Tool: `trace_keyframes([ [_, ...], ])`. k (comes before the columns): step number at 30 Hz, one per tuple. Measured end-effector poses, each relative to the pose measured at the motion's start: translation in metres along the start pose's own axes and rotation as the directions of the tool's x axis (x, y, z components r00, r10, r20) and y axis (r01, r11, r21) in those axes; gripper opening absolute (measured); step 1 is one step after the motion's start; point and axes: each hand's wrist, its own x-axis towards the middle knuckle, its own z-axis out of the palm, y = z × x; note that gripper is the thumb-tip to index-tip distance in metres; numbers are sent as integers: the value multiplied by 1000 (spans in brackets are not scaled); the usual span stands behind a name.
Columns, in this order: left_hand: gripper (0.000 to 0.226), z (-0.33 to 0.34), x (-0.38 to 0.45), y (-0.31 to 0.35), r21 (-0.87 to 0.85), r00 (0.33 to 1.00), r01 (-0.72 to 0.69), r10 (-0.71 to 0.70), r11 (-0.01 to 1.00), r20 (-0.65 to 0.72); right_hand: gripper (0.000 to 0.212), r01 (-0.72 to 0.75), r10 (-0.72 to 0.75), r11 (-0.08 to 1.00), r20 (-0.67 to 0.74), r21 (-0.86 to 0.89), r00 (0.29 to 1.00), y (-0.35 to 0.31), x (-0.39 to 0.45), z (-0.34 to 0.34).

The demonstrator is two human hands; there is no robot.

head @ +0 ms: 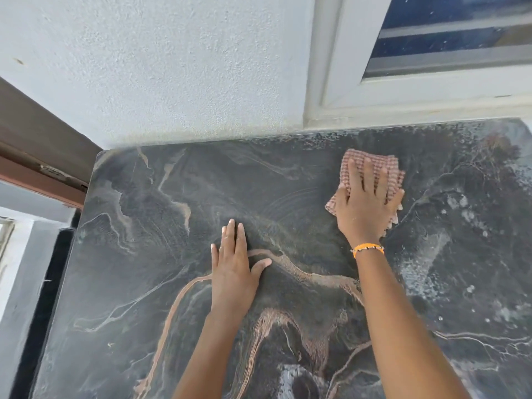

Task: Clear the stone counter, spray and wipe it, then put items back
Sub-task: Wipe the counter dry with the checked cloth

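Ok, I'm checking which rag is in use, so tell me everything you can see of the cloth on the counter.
The red-and-white checked woven cloth is bunched into a loose pad, its edges sticking out past the fingers. It lies flat on the dark veined stone counter near the back edge, below the window frame. The right hand presses on it, palm down, fingers spread; nothing else touches it.

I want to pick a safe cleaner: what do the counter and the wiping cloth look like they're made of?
Counter: looks like polished natural stone, dark grey with flowing tan veins and a slight sheen; marble or granite, I cannot tell which. Cloth under the right hand: soft woven fabric, probably cotton, in a red-and-white check, crumpling in folds.
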Motion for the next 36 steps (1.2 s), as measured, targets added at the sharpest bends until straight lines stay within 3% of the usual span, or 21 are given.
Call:
trace_keyframes([
  [3, 79, 2, 1, -2, -1, 1000, -2, 2, 1000, -20, 56, -99, 99, 995, -34, 25, 994, -23, -43, 7],
  [6, 80, 4, 3, -2, 13, 1000, 9, -8, 1000, -28, 56, 125, -125, 992, 12, 7, 992, -68, -62, 18],
  [9, 80, 2, 4, 0, 22, 1000, 13, -12, 1000, -28, 54, 427, -427, 904, 64, 3, 902, -115, -45, 27],
  [11, 80, 0, 3, 1, 22, 1000, 15, -15, 1000, -24, 53, 521, -518, 853, 92, -10, 850, -140, -24, 29],
  [14, 80, -3, 4, 4, 56, 1000, 30, -30, 998, -9, 53, 553, -546, 832, 111, -47, 830, -155, 7, 25],
  [18, 83, -6, 7, 13, 71, 999, 51, -52, 996, 9, 51, 488, -483, 872, 83, -46, 871, -139, 27, 18],
  [25, 99, 0, 7, 35, 105, 998, -12, 6, 994, 66, 51, 200, -202, 976, -17, -81, 979, -44, 65, -6],
  [31, 103, 0, 6, 35, 137, 998, -18, 10, 990, 58, 51, -70, 65, 994, -60, -84, 996, 19, 71, -23],
  [33, 103, 1, 6, 35, 114, 998, -19, 13, 993, 56, 51, -98, 94, 993, -65, -62, 993, 17, 56, -20],
  [36, 102, 2, 6, 32, 62, 999, -31, 28, 998, 44, 50, -15, 12, 998, -52, -67, 999, -8, 27, -10],
])
